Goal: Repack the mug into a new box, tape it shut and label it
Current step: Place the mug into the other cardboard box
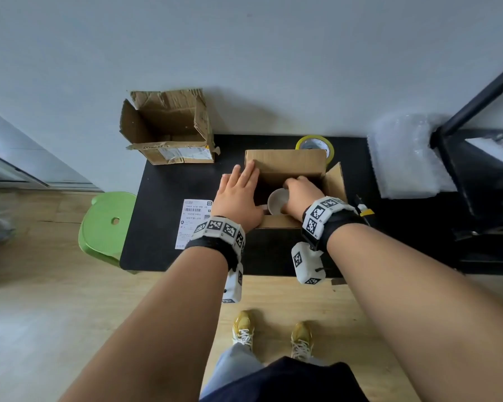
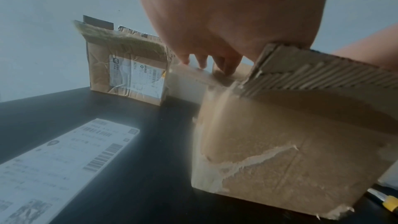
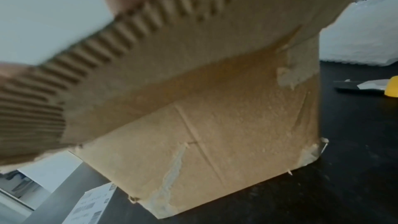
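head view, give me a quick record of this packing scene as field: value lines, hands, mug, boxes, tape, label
left hand: fingers straight, resting on the left flap of the new box
right hand: reaches into the new box, curled round the mug
mug: white, inside the open new box, tilted on its side
old box: torn, open, at the table's far left corner
tape roll: yellow, behind the new box
label: flat on the black table, left of the new box
new box state: flaps open, not taped

Black surface against wall. On it: torn open box far left, new box centre, label sheet, yellow tape roll, bubble wrap, yellow-tipped tool.
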Demonstrator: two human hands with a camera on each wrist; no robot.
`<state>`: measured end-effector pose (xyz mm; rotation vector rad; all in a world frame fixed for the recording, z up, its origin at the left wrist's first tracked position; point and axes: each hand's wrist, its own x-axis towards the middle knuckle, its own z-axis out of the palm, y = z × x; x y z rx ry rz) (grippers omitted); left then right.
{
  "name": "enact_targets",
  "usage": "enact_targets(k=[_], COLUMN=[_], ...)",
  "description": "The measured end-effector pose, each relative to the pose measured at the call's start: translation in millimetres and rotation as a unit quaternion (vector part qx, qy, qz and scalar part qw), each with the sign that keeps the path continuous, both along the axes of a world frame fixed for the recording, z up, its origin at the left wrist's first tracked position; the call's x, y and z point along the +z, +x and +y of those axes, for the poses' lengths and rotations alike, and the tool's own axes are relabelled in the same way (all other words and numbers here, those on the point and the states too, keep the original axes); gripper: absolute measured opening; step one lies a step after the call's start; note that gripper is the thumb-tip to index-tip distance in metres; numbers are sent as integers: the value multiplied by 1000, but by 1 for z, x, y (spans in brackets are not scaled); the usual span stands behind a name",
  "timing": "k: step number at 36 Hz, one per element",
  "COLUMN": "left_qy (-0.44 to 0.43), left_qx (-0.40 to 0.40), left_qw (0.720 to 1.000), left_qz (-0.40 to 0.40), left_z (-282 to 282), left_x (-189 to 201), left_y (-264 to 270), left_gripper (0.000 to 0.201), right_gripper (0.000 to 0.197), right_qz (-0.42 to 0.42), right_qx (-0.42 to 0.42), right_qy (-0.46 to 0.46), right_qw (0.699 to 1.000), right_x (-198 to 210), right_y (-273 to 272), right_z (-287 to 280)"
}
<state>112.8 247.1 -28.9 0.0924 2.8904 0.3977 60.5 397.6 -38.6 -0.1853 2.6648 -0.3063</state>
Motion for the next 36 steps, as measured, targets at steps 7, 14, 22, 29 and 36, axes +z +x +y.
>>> enact_targets(k=[7, 14, 22, 29, 36], left_qy=[-29, 44, 75, 75, 6], left_qx=[53, 207, 214, 192, 185], left_qw=[996, 974, 973, 976, 977], left_qz=[73, 77, 32, 67, 104], left_z=[10, 18, 27, 13, 6], left_x=[8, 18, 28, 23, 29], left_y=[13, 25, 20, 6, -13], left_gripper=[67, 54, 24, 22, 36], right_gripper=[30, 42, 33, 39, 35], right_qz=[191, 219, 33, 25, 43], right_qx=[-12, -178, -286, -271, -282], right_qy=[-26, -16, -103, -145, -163], right_qw=[981, 959, 952, 951, 945], right_x=[30, 45, 43, 45, 46], right_y=[10, 27, 29, 22, 17], right_z=[23, 52, 64, 58, 61])
